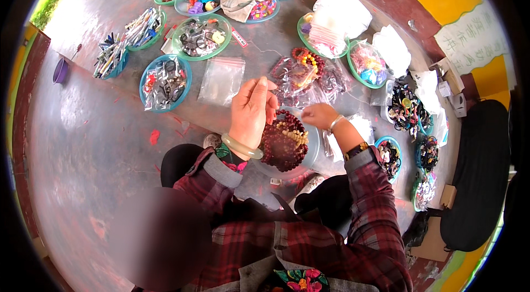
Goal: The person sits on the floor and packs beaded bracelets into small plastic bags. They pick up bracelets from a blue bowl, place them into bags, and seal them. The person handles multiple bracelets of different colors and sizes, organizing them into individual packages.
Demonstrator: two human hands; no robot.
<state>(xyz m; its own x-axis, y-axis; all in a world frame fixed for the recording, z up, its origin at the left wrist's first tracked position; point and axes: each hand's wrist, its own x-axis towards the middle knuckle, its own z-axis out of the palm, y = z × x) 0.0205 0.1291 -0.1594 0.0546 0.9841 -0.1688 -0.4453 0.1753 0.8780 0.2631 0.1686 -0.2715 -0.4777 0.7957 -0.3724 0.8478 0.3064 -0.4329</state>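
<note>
A pale bowl (313, 148) in front of me holds a heap of dark red bead bracelets (281, 154), with some cream beads among them. My left hand (251, 108), wearing a pale bangle, is over the bowl's left side, fingers curled and thumb up; what they hold is hidden. At the bowl's right edge my right hand (321, 116) is closed in a slightly blurred pinch, its contents too small to name. Just beyond both hands lie clear bags of beaded bracelets (298, 85), topped by red and yellow bead strings (308, 60).
Flat clear bags (222, 81) lie left of the hands. Several bowls ring the far floor, including a bowl of packaged items (165, 83) and a green bowl (201, 38). Pens (110, 54) stand far left. At right are bowls of dark small goods (406, 105) and a black padded object (476, 176).
</note>
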